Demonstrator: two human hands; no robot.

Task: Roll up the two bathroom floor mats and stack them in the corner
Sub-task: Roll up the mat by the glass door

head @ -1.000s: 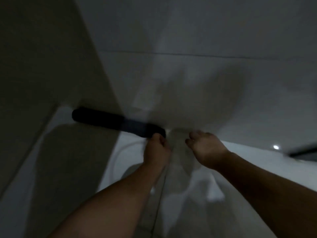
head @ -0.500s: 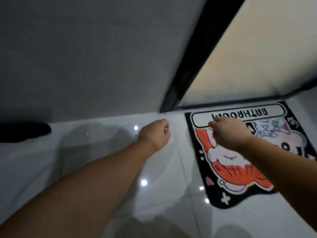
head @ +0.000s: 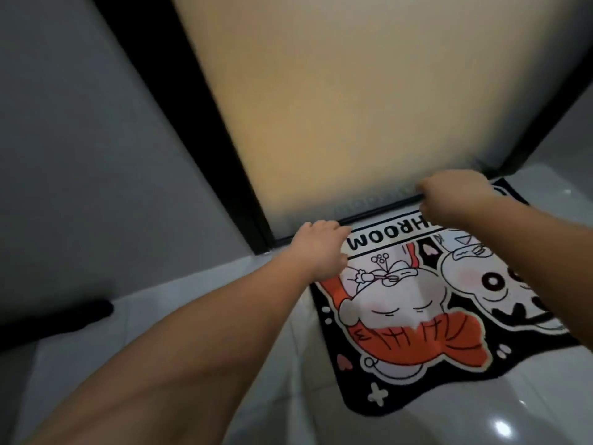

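A flat bath mat [head: 417, 316] with a black border, cartoon figures and upside-down lettering lies on the white floor in front of a door. My left hand [head: 321, 248] rests curled on its far left corner. My right hand [head: 455, 200] is curled over its far edge, further right. The fingertips of both hands are hidden, so I cannot tell whether either one grips the mat. The mat's edge still lies flat. A dark rolled mat [head: 54, 319] lies on the floor against the grey wall at the far left.
A frosted door panel [head: 337, 107] in a black frame [head: 205, 130] stands right behind the flat mat. A grey tiled wall [head: 80, 155] runs along the left. Glossy white floor tiles [head: 449, 422] lie in front of the mat.
My view swung right from the rolled mat in the corner to the flat mat. Both hands moved forward from above the floor to the flat mat's far edge.
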